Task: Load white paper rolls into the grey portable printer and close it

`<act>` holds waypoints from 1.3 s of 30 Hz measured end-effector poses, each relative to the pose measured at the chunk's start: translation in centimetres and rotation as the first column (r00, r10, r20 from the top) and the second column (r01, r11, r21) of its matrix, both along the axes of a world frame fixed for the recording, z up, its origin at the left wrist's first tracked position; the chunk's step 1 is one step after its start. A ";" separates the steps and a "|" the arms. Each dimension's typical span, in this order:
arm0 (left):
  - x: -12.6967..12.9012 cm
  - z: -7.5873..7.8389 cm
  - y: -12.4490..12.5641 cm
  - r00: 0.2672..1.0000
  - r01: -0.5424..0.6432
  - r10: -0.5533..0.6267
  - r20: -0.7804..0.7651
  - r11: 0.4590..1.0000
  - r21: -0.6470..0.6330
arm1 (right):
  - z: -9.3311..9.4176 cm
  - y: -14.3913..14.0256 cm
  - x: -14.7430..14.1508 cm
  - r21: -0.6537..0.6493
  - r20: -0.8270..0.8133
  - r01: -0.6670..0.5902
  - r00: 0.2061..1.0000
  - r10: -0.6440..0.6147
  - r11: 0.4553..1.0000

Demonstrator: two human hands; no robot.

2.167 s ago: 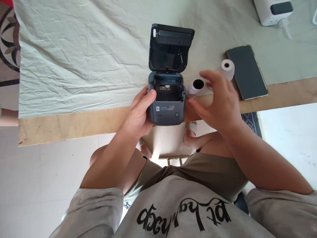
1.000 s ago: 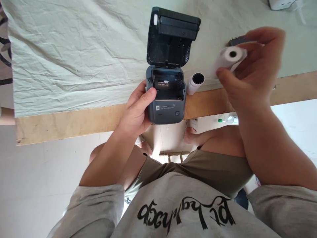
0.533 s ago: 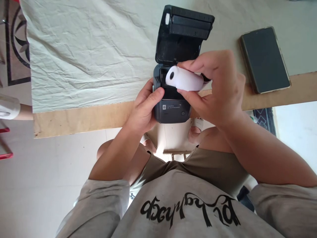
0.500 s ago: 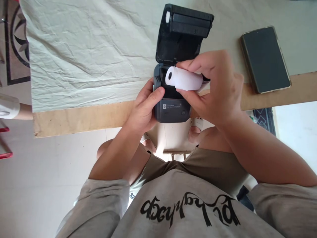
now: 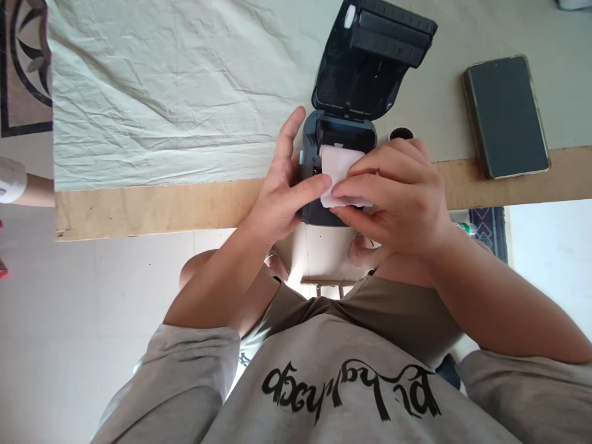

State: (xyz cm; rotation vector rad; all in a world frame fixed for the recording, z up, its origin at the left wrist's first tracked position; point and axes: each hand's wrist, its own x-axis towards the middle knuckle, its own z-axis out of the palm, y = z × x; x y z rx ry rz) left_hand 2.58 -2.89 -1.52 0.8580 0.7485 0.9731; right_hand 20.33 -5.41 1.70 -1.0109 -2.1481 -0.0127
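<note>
Loading of paper into the small dark printer [image 5: 324, 213] appears to be the step in hand: a white paper strip [image 5: 339, 172] is drawn out of the open paper bay and laid forward over the front of the printer. The strip is pinched at its near end by the right hand [image 5: 393, 197], whose fingers [image 5: 358, 185] are closed on it, while the left hand [image 5: 287, 197] is wrapped against the left side of the printer, its thumb pressed onto the left edge of the strip and its forefinger stretched up alongside the casing. The roll itself is judged to sit inside the bay, though it is hidden beneath the strip and the hands. The next move is likely to call for the strip being kept flat and square across the front lip of the printer, so that the raised lid [image 5: 370, 68] can be brought down over it without creasing or skewing. The printer stands at the near edge of the worktop [image 5: 152, 206], partly overhanging it; its hinged lid is tilted back behind it, with a roller bar seen along the far edge. Just right of the printer a second roll [image 5: 400, 132] is seen end-on, and well to the right of it a dark phone [image 5: 505, 115] lies flat. A pale creased cloth [image 5: 161, 92] is spread behind and to the left of the printer.
</note>
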 end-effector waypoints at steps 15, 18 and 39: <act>-0.4 -1.2 0.5 0.996 0.058 -0.048 -0.072 0.987 0.153 | 0.6 1.5 3.0 -0.131 -0.470 0.076 0.873 -0.129 0.988; -0.4 -1.4 0.6 0.994 0.074 -0.060 -0.087 0.983 0.166 | 0.9 1.3 2.9 -0.174 -0.419 0.123 0.889 -0.186 0.977; 0.3 0.1 -0.3 0.999 -0.010 0.017 -0.044 0.988 0.152 | 0.3 -0.1 1.8 -0.274 -0.361 0.048 0.921 -0.149 0.960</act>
